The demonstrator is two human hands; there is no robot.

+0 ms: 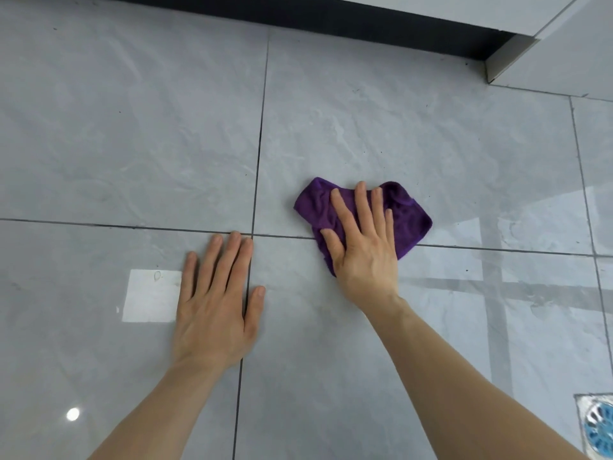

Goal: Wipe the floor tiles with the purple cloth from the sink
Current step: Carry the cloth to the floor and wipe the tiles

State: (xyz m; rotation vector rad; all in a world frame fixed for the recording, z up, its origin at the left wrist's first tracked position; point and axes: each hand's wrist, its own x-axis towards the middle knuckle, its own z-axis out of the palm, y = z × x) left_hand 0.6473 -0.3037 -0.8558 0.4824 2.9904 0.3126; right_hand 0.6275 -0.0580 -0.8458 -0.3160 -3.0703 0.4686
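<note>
A crumpled purple cloth [408, 217] lies on the glossy grey floor tiles [132, 144], straddling a dark grout line. My right hand [361, 240] presses flat on top of the cloth with fingers spread, covering its lower left part. My left hand [215, 293] rests flat on the bare tile to the left, palm down and fingers apart, across a grout crossing and touching nothing else.
A dark plinth [331, 18] under pale cabinets runs along the far edge, with a cabinet corner [510, 58] jutting out at the upper right. A floor drain with a blue grate [598, 426] sits at the lower right. Bright light reflections show on the left tiles.
</note>
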